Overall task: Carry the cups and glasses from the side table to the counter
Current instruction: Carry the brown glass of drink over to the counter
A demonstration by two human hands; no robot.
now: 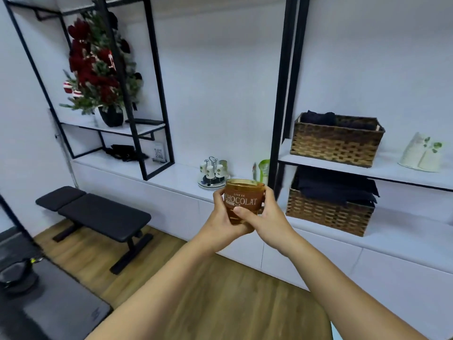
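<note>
I hold a brown glass cup [244, 197] with white "CHOCOLAT" lettering upright in front of me, above the wooden floor. My left hand [225, 217] wraps its left side and bottom, and my right hand [267, 217] wraps its right side with the thumb across the front. Beyond the cup runs the long white counter [181, 175] along the wall. On it stands a small rack of white cups [212, 171] on a plate, with a clear glass [223, 165] just behind. The side table is out of view.
A black padded bench [98, 214] stands on the floor at the left of the counter. Two wicker baskets [337, 141] [329, 212] with dark cloth sit at the right. A flower arrangement [98, 67] fills the black-framed shelf. A green-and-clear jug [264, 169] stands beside a black post.
</note>
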